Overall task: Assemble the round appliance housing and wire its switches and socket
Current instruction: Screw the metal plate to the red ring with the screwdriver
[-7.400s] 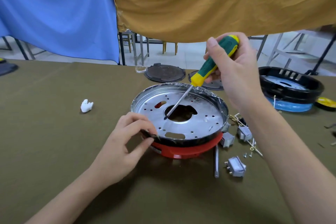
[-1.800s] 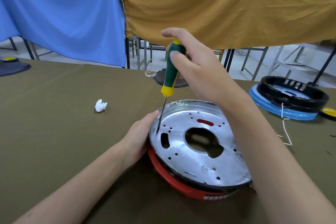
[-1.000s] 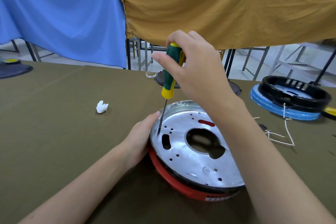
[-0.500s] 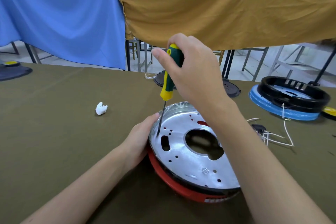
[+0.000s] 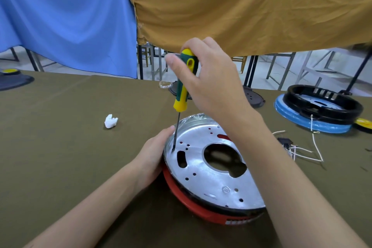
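Right hand [image 5: 209,78] wrapped around green-and-yellow-handled screwdriver [image 5: 184,84], tip seated near the left rim of round silver perforated metal plate [image 5: 213,165]. Plate sitting in black-and-red round plastic housing [image 5: 193,205], tilted, on olive cloth table [image 5: 60,147]. Left hand [image 5: 153,157] pressed against housing's left edge, fingers hidden, grip uncertain.

Risk: tip slipping off the screw toward the left thumb, caused by the housing's tilt and a slanted shaft.

Versus half a second earlier: little change; grip and tip position unchanged, view nudged slightly.
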Motion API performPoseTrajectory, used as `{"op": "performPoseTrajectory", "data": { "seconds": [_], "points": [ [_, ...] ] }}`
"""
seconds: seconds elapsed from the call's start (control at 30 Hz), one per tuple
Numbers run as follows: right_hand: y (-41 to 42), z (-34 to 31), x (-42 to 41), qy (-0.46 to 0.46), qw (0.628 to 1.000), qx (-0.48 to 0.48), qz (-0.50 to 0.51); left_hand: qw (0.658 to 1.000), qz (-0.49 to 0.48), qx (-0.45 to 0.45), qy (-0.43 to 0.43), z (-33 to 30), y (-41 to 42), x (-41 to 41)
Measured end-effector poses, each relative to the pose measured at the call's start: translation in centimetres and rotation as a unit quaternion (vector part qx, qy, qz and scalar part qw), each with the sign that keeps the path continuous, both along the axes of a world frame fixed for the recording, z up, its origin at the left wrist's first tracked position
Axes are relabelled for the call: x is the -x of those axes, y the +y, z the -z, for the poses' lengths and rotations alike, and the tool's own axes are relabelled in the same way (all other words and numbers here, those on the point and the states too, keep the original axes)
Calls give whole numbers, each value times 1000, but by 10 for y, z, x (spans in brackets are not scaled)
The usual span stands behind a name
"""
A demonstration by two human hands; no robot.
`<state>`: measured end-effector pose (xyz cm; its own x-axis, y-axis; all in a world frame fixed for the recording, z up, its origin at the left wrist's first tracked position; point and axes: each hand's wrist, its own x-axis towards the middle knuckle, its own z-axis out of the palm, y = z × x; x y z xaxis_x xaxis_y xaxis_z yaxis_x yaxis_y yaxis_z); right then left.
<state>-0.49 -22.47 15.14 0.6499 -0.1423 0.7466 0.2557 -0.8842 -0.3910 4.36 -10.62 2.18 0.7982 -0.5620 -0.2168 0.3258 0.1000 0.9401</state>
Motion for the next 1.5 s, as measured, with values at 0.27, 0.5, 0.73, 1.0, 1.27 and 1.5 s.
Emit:
{"op": "performPoseTrajectory", "data": {
  "seconds": [0.27, 0.5, 0.73, 1.0, 1.27, 1.5],
  "points": [
    [-17, -10, 7, 62, 988, -54, -131, 1000, 3, -2, -1, 0, 0, 0],
    [-3, 0, -1, 15, 1000, 17, 1, 1000, -2, 4, 1, -1, 0, 1],
    [-22, -10, 8, 90, 971, -106, -194, 1000, -4, 4, 14, 0, -1, 0],
    [1, 4, -3, 15, 1000, -7, -27, 1000, 5, -5, 6, 1, 0, -1],
    [-15, -5, 2, 69, 982, -85, -157, 1000, 2, -5, 3, 0, 0, 0],
    [-3, 7, -4, 16, 999, -27, -29, 1000, -4, -3, 5, 0, 0, 0]
  ]
}}
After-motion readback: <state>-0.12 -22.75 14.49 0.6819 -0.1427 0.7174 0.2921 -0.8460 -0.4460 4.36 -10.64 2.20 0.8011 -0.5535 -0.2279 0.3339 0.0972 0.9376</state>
